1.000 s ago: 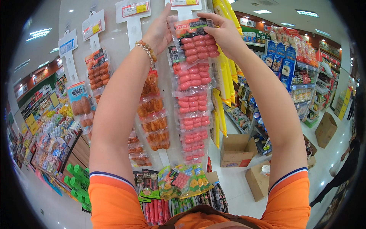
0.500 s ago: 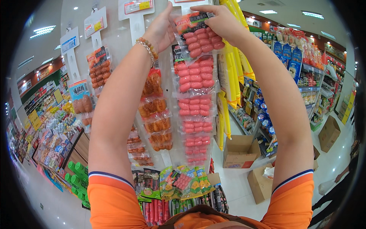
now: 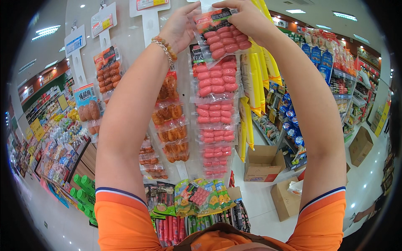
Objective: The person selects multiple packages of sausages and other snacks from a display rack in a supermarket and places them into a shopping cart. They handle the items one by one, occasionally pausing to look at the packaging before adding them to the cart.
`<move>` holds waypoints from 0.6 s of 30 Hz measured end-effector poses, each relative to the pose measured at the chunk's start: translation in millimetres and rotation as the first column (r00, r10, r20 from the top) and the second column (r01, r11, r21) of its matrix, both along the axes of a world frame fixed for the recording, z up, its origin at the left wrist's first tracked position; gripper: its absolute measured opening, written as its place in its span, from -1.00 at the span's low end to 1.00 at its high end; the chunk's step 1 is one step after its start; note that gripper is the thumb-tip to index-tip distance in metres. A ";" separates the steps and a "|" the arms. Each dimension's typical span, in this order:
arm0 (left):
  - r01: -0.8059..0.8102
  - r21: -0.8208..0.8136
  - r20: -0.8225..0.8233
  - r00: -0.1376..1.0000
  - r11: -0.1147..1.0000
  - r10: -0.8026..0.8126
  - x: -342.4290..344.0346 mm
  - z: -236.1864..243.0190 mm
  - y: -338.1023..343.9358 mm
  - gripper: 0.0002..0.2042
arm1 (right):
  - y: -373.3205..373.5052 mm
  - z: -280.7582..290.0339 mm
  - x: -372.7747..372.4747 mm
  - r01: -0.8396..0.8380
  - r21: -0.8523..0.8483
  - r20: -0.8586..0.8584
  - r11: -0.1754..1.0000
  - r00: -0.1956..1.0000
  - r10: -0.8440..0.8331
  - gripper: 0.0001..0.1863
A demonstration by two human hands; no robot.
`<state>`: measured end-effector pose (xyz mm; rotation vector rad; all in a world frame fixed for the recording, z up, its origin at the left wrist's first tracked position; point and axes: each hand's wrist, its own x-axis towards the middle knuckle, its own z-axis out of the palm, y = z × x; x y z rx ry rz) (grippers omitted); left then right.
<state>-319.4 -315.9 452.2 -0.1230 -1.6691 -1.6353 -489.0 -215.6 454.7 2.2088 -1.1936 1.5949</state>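
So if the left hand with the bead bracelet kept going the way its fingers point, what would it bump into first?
The left hand points up and inward, already touching the clear plastic pack of red sausages held with the right hand. Past it, probably the white hanging display strip, though depth is hard to judge.

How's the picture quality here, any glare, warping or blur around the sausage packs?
Head view: strong fisheye warping bends the shelves toward a black rim; ceiling lights blow out white; the clear wrap of the top sausage pack, between left hand and right hand, shows mild sheen; centre sharp, edges soft.
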 end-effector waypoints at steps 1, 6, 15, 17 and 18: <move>-0.027 0.006 -0.014 1.000 1.000 0.027 0.8 0.6 -1.6 -0.58 | 0.6 0.8 -0.2 0.003 0.014 0.007 1.000 1.000 -0.003 -0.46; -0.183 0.058 -0.079 0.979 0.981 0.187 5.5 -0.9 7.5 -0.57 | 19.0 5.6 9.1 0.107 0.148 0.017 0.983 0.994 -0.111 -0.41; -0.426 -0.386 -0.076 0.899 0.818 0.431 -4.5 -13.3 -41.9 -0.59 | 3.6 -12.9 -4.4 0.472 -0.102 -0.285 0.876 0.830 -0.480 -0.39; -0.607 -0.409 -0.105 0.773 0.682 0.625 2.2 -32.5 -49.2 -0.62 | 11.7 -20.6 -2.8 0.502 -0.052 -0.346 0.863 0.802 -0.488 -0.51; -0.676 -0.413 -0.123 0.705 0.610 0.699 0.9 -45.9 -44.1 -0.62 | 21.4 -27.4 -2.5 0.397 -0.145 -0.337 0.906 0.841 -0.422 -0.54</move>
